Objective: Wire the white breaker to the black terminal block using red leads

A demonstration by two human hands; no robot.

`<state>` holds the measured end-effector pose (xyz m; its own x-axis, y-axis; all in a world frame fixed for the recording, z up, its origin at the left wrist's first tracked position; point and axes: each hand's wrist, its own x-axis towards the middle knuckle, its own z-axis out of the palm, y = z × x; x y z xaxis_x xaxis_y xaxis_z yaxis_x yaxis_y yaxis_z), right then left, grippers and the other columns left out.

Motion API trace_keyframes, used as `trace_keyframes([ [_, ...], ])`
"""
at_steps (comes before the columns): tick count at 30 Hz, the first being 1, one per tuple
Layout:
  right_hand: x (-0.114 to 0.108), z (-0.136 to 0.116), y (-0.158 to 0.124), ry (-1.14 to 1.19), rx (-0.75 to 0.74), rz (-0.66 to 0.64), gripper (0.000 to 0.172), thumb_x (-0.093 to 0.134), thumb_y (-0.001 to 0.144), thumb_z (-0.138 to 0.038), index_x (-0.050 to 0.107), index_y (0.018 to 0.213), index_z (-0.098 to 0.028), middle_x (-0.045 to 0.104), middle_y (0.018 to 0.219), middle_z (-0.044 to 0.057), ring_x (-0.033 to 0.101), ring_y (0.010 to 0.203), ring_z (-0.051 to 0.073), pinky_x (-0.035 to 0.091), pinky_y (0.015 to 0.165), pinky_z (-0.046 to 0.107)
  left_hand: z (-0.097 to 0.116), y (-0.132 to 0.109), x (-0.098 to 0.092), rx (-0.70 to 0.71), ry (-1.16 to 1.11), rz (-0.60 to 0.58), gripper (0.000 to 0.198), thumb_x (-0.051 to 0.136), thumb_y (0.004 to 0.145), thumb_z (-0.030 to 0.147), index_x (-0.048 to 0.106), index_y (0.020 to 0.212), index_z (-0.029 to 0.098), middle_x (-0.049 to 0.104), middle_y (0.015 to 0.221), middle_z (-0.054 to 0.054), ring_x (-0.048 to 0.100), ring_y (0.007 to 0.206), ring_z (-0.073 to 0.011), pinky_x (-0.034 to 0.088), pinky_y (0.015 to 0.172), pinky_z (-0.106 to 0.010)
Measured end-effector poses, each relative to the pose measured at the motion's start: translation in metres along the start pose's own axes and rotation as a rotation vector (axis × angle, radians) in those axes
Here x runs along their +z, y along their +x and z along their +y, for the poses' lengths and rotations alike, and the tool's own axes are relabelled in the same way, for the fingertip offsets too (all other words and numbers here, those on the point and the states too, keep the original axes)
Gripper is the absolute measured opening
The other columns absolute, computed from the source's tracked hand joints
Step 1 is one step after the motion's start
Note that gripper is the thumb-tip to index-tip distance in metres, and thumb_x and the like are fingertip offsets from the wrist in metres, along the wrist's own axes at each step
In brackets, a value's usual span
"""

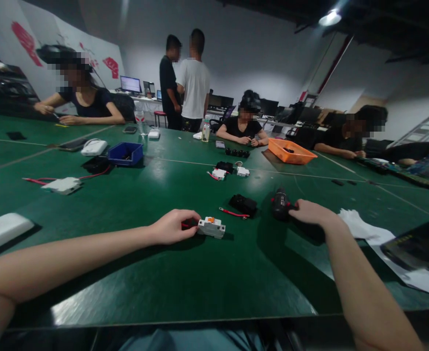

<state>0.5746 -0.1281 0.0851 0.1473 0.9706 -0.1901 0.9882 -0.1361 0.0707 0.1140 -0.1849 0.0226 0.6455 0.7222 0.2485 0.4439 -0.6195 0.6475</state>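
My left hand [172, 225] rests on the green table [199, 273] with its fingers pinched on the red wire end of a small white circuit breaker [212, 227] that has an orange switch. My right hand [309, 212] lies further right, curled around a black electric screwdriver [280, 204] with red trim, which lies on the table. Between and behind the hands lie a black component [243, 204] and a loose red wire [233, 213].
More white breakers [219, 173] and black parts sit mid-table, with a blue bin [125, 153], an orange tray [291, 151] and a white part with red wires [63, 185]. Papers [375, 239] lie at right. Several people sit around; two stand behind.
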Motion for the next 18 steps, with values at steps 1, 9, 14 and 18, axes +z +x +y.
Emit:
trace_keyframes([
  [1, 0.002, 0.007, 0.004, 0.014, -0.004, -0.055, 0.044, 0.061, 0.084, -0.043, 0.061, 0.113, -0.010, 0.070, 0.105, 0.019, 0.069, 0.091, 0.030, 0.050, 0.073, 0.036, 0.000, 0.000, 0.000, 0.001, 0.006, 0.000, 0.023, 0.059, 0.088, 0.028, 0.066, 0.109, 0.020, 0.072, 0.101, -0.002, 0.067, 0.089, -0.0148, 0.053, 0.077, -0.025],
  [9, 0.022, -0.001, 0.020, -0.010, 0.024, -0.093, 0.057, 0.073, 0.070, -0.038, 0.059, 0.116, -0.007, 0.071, 0.102, 0.019, 0.071, 0.091, 0.030, 0.051, 0.071, 0.034, 0.000, -0.002, -0.001, 0.028, 0.075, 0.013, 0.023, 0.059, 0.088, 0.028, 0.066, 0.108, 0.019, 0.072, 0.101, -0.003, 0.067, 0.089, -0.0152, 0.052, 0.077, -0.025],
  [14, 0.028, 0.001, 0.024, -0.018, 0.046, -0.050, 0.063, 0.072, 0.070, -0.041, 0.058, 0.120, -0.005, 0.069, 0.108, 0.025, 0.070, 0.098, 0.034, 0.052, 0.077, 0.038, 0.001, -0.002, -0.001, 0.048, 0.099, 0.019, 0.023, 0.058, 0.088, 0.028, 0.065, 0.108, 0.019, 0.071, 0.102, -0.003, 0.066, 0.090, -0.0152, 0.052, 0.077, -0.025],
  [18, 0.032, 0.001, 0.025, -0.043, 0.061, -0.026, 0.062, 0.071, 0.071, -0.040, 0.059, 0.120, -0.003, 0.068, 0.110, 0.027, 0.069, 0.101, 0.036, 0.053, 0.080, 0.040, 0.001, -0.003, -0.001, 0.043, 0.102, 0.011, 0.023, 0.058, 0.089, 0.030, 0.064, 0.109, 0.020, 0.071, 0.102, -0.003, 0.066, 0.089, -0.0152, 0.052, 0.075, -0.025],
])
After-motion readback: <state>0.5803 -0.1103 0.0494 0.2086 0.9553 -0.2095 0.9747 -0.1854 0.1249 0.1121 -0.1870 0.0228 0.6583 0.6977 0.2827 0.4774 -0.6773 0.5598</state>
